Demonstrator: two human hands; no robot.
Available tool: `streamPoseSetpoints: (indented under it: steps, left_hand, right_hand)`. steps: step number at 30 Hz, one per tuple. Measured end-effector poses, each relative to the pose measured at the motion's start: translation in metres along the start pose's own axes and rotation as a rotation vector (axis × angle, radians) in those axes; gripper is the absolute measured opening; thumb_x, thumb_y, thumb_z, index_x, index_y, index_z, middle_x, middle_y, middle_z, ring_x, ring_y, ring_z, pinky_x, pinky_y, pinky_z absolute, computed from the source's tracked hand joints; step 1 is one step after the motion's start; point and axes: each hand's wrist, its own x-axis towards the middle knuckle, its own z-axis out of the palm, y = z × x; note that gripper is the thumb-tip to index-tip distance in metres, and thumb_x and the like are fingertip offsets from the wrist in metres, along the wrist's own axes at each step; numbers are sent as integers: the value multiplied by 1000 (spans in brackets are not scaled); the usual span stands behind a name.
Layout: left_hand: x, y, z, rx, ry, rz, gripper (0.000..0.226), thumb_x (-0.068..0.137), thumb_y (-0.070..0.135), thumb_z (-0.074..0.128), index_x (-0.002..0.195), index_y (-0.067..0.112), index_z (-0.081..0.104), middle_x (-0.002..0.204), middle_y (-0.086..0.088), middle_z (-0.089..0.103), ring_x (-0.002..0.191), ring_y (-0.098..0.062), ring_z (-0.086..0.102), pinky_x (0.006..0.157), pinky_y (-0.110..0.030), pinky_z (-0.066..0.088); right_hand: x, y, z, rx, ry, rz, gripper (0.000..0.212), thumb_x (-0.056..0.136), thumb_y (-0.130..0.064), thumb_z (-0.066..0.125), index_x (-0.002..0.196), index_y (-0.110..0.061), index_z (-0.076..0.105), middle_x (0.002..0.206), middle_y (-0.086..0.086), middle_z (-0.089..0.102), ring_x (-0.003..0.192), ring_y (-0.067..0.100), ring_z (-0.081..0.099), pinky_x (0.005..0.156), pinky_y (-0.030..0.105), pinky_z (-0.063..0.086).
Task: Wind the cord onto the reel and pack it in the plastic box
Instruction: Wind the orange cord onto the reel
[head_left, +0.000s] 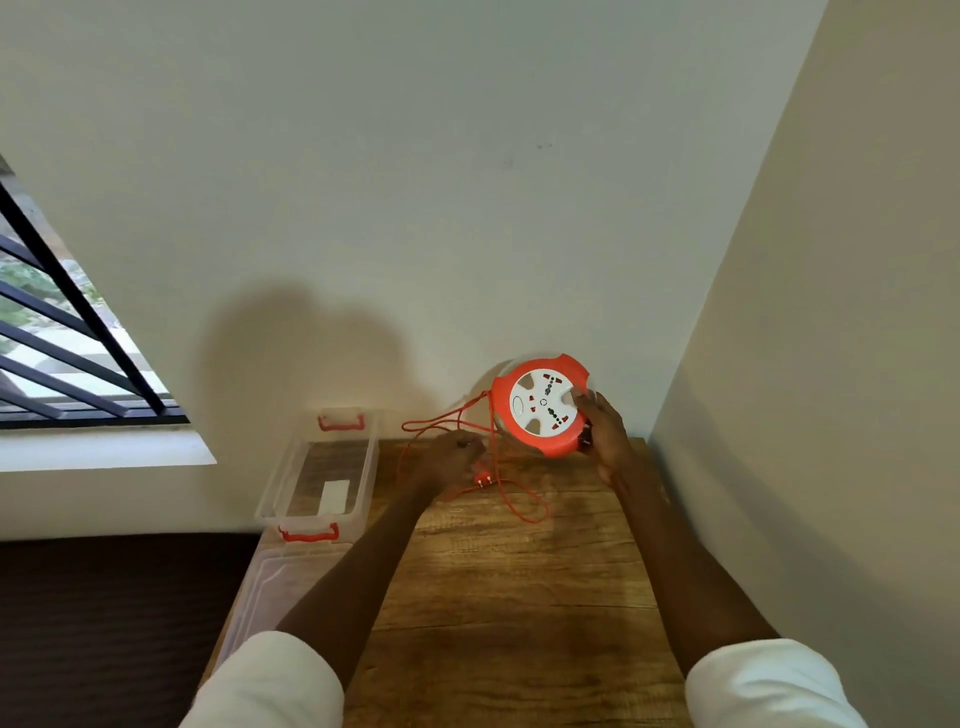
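Reel (540, 405) sits tilted up off the table (519, 597), clamped at its edge by my right hand (605, 434). Cord (511, 493) hangs slack, looping just beside my left hand (452, 460), which pinches it. I judge: feed it taut, turn evenly. Both arms outstretched. Plastic box (317, 470) left of left hand, open.

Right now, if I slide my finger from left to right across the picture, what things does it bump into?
Window → box → left hand → reel → right hand. The red cord loops between the hands, so it has no clear place in the order.
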Motion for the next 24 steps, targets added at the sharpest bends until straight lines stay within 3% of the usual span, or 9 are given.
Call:
streamPoseSetpoints:
  steps: [2, 4, 9, 13, 15, 17, 19, 22, 24]
  left_hand:
    - [-4, -6, 7, -309, -146, -87, 17, 89, 17, 67, 104, 9, 69, 100, -9, 72, 96, -25, 69, 91, -35, 56]
    - [-11, -2, 14, -380, -146, -122, 24, 92, 13, 64, 114, 3, 67, 113, -19, 70, 107, -39, 67, 100, -50, 52]
    - [-19, 7, 21, -363, 80, -41, 19, 100, 6, 51, 105, 9, 69, 102, -7, 72, 88, -20, 70, 73, -27, 58]
    - [-10, 1, 14, 3, 239, 178, 26, 94, 5, 59, 106, 22, 74, 112, -1, 70, 99, -18, 67, 81, -16, 51]
    - [-7, -2, 9, 143, 235, 260, 41, 91, 9, 64, 107, 46, 69, 122, 0, 60, 110, -19, 61, 89, -22, 52]
    - [-11, -3, 9, 73, 197, 309, 39, 90, 17, 66, 106, 53, 64, 120, -1, 52, 113, -23, 57, 99, -43, 52]
    - [-20, 9, 9, -60, 170, 176, 15, 91, 29, 65, 104, 36, 60, 114, -3, 50, 108, -24, 57, 100, -49, 51]
    - [-12, 0, 11, -374, 235, -32, 41, 83, 24, 72, 116, 15, 50, 126, -22, 56, 100, -29, 64, 71, -45, 61]
    - [-7, -10, 11, -523, 168, -94, 41, 88, 16, 71, 120, 1, 51, 118, -27, 63, 89, -30, 65, 60, -36, 60]
  right_hand:
    - [-3, 7, 1, 31, -10, -1, 39, 89, -46, 69, 122, -27, 62, 114, 2, 74, 107, 30, 68, 92, 51, 57]
    - [-7, 9, 5, 66, -15, 4, 52, 83, -47, 75, 128, -27, 59, 117, 3, 73, 109, 30, 68, 88, 49, 59]
    - [-16, 15, 11, 166, -43, 67, 80, 65, -45, 85, 136, -24, 54, 122, 7, 70, 110, 30, 67, 76, 42, 60]
    - [-24, 31, 15, 194, -60, 93, 66, 76, -33, 81, 135, -19, 53, 122, 12, 69, 106, 30, 69, 66, 35, 59]
    - [-28, 40, 17, 206, -68, 117, 55, 85, -25, 77, 134, -17, 54, 123, 15, 69, 105, 32, 69, 64, 35, 59]
    - [-32, 48, 19, 210, -75, 144, 47, 88, -22, 74, 132, -16, 56, 122, 16, 69, 105, 35, 70, 69, 40, 60]
    - [-36, 53, 22, 243, -94, 179, 43, 89, -20, 72, 129, -14, 58, 120, 17, 71, 105, 36, 70, 70, 41, 61]
    - [-41, 56, 25, 348, -135, 245, 43, 90, -20, 70, 130, -11, 58, 120, 18, 71, 106, 37, 70, 70, 40, 62]
    - [-42, 58, 25, 387, -151, 256, 44, 91, -20, 68, 132, -8, 56, 121, 19, 70, 105, 36, 70, 71, 41, 62]
